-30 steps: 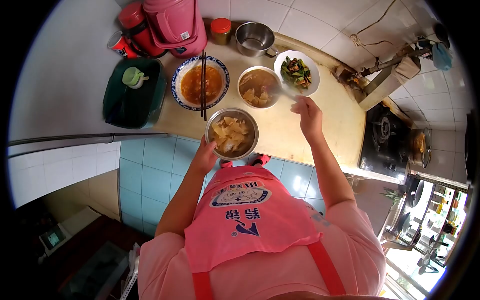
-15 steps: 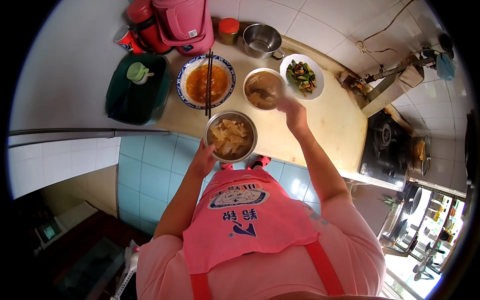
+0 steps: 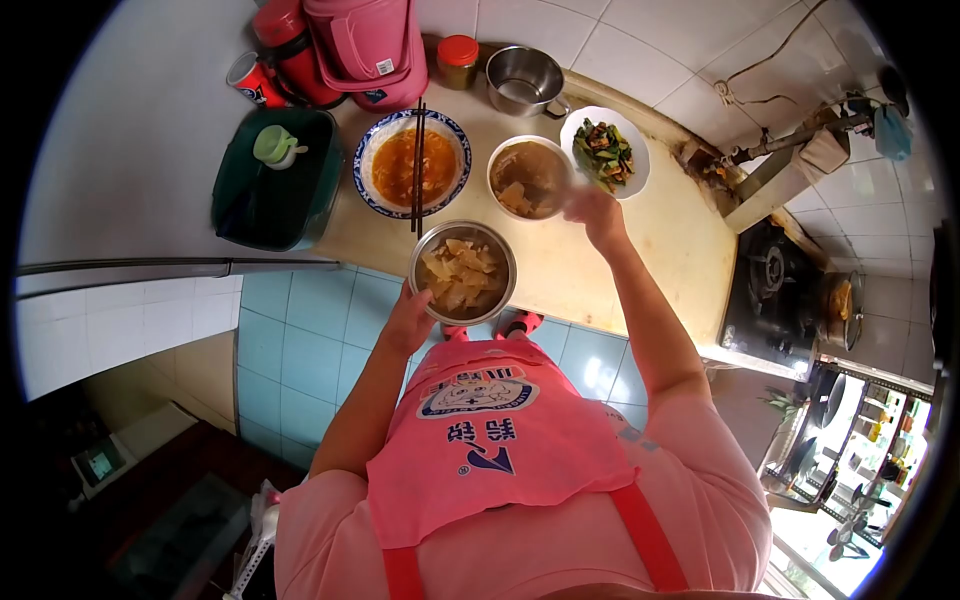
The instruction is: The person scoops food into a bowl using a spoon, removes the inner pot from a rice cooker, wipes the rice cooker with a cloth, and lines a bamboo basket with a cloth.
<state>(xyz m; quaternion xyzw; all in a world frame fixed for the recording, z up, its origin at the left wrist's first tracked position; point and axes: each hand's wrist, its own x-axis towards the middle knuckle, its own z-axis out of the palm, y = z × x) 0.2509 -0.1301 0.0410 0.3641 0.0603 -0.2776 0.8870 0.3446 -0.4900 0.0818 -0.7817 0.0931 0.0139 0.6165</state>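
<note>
My left hand [image 3: 408, 318] grips the near left side of a steel bowl [image 3: 510, 262], its thumb over the rim. Pale, translucent slices [image 3: 462, 272] fill this bowl, held at the counter's front edge. Closed fingers of my right hand [image 3: 597, 216] are at the right rim of a white bowl [image 3: 492, 183] of brownish soup [image 3: 535, 163]. They hold what looks like a spoon, blurred and mostly hidden. More pale slices [image 3: 517, 198] lie in the soup's near left part. Left of it, a blue-rimmed bowl [image 3: 362, 185] of orange-red soup has dark chopsticks [image 3: 418, 165] across it.
Behind the soup stand a steel pot [image 3: 523, 82] and a red-lidded jar [image 3: 458, 65]. A plate [image 3: 640, 165] of greens sits right of it. At the left are a dark green basin [image 3: 325, 180] and pink container [image 3: 365, 45]. A stove [image 3: 768, 290] lies far right.
My right hand has shifted slightly right and down, away from the soup's middle. More pale slices show at the soup's near left. The steel bowl in my left hand has barely moved.
</note>
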